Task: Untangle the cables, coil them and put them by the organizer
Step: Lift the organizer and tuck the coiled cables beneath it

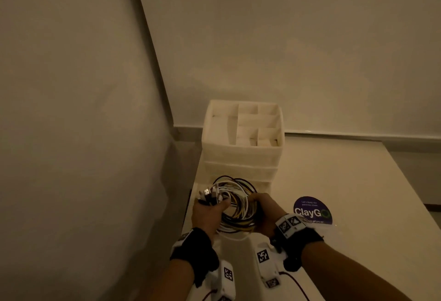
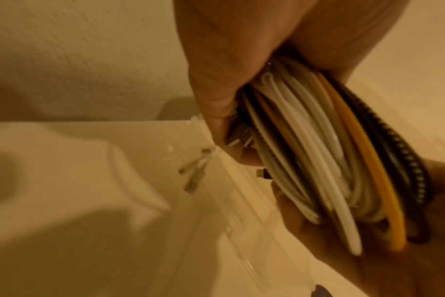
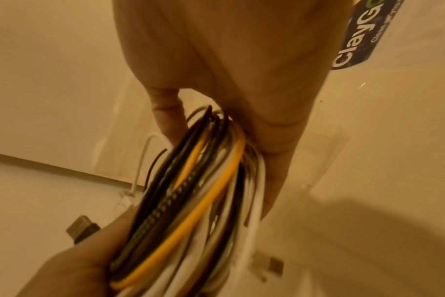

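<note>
Cables (image 1: 235, 201): white, yellow, black coil.

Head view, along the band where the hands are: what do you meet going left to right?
Left hand gripping the plug ends → coiled cables held between both hands → right hand gripping the coil → ClayGo sticker on the table.

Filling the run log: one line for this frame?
both hands grip cable coil | left, right | organizer behind | not yet placed

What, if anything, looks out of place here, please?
All the cables sit in one mixed coil, white, yellow and black together, held in both hands (left hand, right hand) before the organizer.
</note>
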{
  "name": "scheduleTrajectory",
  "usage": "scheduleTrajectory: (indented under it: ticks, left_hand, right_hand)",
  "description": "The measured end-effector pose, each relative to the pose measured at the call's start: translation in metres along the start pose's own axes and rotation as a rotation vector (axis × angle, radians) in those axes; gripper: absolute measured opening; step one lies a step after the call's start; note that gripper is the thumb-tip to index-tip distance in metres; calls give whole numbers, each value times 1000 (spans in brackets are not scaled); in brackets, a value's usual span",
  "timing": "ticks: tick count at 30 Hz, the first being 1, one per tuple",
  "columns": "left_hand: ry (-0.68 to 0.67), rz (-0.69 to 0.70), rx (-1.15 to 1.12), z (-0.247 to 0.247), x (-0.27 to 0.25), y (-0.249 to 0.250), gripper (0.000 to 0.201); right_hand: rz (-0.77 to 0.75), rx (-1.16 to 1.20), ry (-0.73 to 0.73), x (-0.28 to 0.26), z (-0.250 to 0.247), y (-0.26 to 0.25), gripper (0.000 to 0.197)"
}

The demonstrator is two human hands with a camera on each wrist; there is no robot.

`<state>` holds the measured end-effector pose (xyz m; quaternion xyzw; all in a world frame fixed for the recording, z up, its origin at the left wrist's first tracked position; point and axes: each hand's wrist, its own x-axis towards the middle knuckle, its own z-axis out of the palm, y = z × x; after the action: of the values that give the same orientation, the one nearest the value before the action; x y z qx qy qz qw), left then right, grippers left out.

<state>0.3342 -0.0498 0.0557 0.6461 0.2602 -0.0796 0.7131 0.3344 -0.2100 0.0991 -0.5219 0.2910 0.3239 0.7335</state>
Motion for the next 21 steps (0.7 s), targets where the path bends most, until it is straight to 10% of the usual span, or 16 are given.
scheduleTrajectory:
  ticks: [6,14,21]
  left_hand:
    - [31,-89,24,17,60,-23,78]
    - [151,-100,98,40,58,-7,78]
    - [231,298,331,47,11,2,47]
  right_hand:
    - [-74,83,8,42,-6,-13,51]
    - [56,-576,247,73,-18,-33,40]
    - [81,-389,196,85,-21,-29,29]
